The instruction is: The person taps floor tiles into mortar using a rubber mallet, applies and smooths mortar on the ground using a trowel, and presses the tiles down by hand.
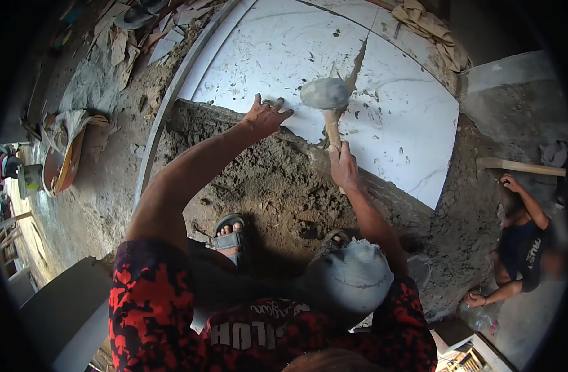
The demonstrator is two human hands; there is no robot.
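My left hand rests with its fingers spread on the near edge of a white marbled tile spotted with mud. My right hand grips the wooden handle of a mallet. The mallet's grey, rounded head is over the tiles, close to a seam smeared with grey mortar. To the right of that seam lies a second white tile. Whether the mallet head touches the surface cannot be made out. Rough wet mortar lies below the near tile edges.
A long straight bar runs along the tiles' left side. Another person is low down at the right, near a wooden handle. A bucket and an orange-rimmed basin stand at the left. Crumpled cloth lies at the top right.
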